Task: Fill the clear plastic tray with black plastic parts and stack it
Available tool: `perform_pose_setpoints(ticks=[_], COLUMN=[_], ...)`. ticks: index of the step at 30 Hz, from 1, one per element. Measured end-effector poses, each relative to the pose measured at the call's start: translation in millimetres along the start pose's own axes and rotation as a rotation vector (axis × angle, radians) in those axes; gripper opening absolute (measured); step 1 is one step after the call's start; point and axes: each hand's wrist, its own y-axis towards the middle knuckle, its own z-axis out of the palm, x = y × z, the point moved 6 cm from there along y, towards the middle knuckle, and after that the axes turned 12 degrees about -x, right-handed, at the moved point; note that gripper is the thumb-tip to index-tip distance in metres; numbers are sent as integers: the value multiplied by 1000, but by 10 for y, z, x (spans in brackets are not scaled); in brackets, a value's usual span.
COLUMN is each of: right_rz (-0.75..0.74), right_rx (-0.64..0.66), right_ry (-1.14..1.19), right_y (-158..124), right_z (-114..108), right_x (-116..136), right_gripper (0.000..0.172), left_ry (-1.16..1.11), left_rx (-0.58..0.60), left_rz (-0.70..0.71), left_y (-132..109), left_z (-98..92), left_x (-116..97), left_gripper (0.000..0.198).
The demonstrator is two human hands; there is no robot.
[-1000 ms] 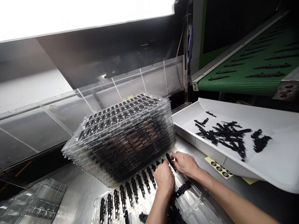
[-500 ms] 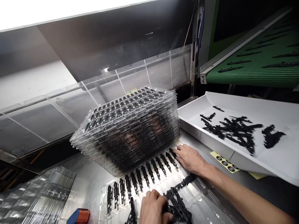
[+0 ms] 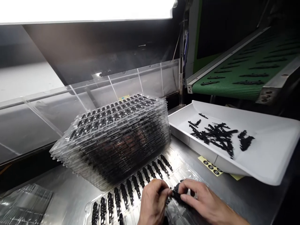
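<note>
Clear plastic trays (image 3: 28, 203) nested in a pile at the lower left of the frame, on a metal table (image 3: 67, 193). Bright white light (image 3: 86, 11) across the upper left. Left of centre, a tall stack of filled trays (image 3: 131, 150), with black pieces in the pockets of the top layer. Just in front, at bottom centre, a clear tray (image 3: 87, 212) with a slanting row of black parts (image 3: 117, 198), side by side in slots. Over that tray, the left hand (image 3: 152, 204), fingers curled and thumb bent toward the forefinger; cannot tell whether gripping anything. Just beside, lower right of centre, the right hand (image 3: 203, 198), thumb and fingers closed on a black part (image 3: 176, 191), between both hands and partly hidden. Farther right, a yellow sticker sheet (image 3: 208, 165), at the foot of a white bin (image 3: 262, 153) with a loose heap of parts (image 3: 217, 137). Upper right, a green conveyor belt (image 3: 225, 88) with spaced dark parts (image 3: 254, 75).
</note>
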Motion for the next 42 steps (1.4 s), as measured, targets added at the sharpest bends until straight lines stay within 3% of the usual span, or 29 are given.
perform_pose_setpoints(ticks=[3,6,13,18,23,28,31,34,36,38,42], right_rz=[77,119,169,263,224,127,98,224,320,362,384], right_rx=[-15,-45,-137,-119,-179,-167,-51,131,132,84,110], right_ry=[198,265,-63,-236,-440,-442,-273,177,435,485,362], right_y=[118,277,883,1199,1226,1061,761,309,30,-182,-402], right_z=[-151,-245,-505,-379,-170,-221,-347,-416,-488,-572,-685], right_x=[31,1,-162,-385,-475,-303,-175,-160,-200,-262,-330], right_gripper=[14,16,19,20,19,21,27,36,38,35,28], left_ry=[-86,-176,-209,-312,-336,-398,-499,-596,-580,-525,-505], left_rx=[-28,-78,-184,-213,-235,-255,-278,-265,-250,-253,-279], left_rz=[-94,-227,-397,-472,-500,-488,-510,-527,-509,-495,-486], left_y=[144,192,104,-9,-93,-89,-92,-147,-213,-291,-409], left_z=[-84,-153,-233,-206,-161,-142,-75,130,314,486,704], left_x=[-79,42,408,595,698,509,313,146,67,18,-44], left_gripper=[18,24,39,43,45,41,40,38,37,37,36])
